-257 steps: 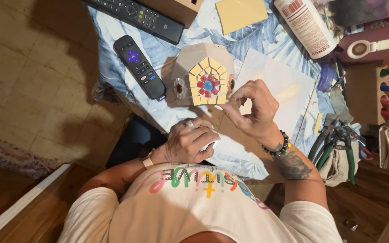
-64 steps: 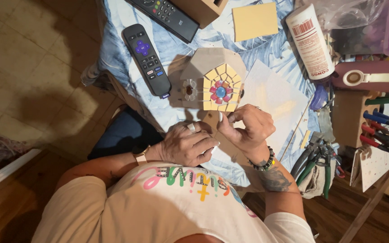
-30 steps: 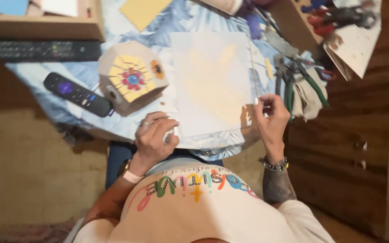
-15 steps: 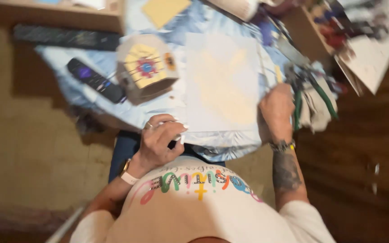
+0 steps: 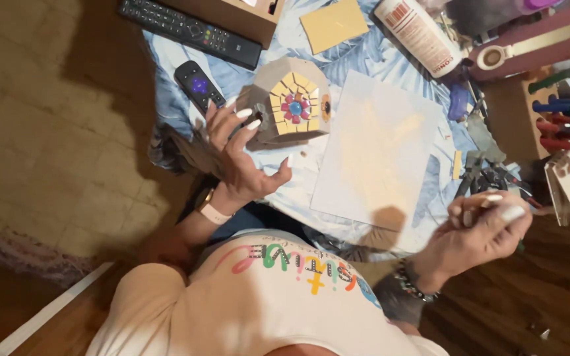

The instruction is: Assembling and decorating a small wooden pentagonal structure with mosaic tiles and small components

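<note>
Our left hand is spread wide, palm up, grasping nothing; its fingertips just touch the near side of the small wooden birdhouse, which stands on the blue leaf-print cloth near the table's left edge. Our right hand is curled loosely off the table's near right corner, pinching what may be a small pale piece; we cannot tell what it is.

A careless push from the left fingers could, we judge, slide the birdhouse into the small black remote just beside it, or loosen the yellow tiles round its red-and-blue flower. The white sheet lies just right of the birdhouse, with a tiny chip near its left edge that a sleeve could sweep away. The right hand hangs beyond the edge, near the pliers, so anything it drops would land on the wooden floor.
</note>
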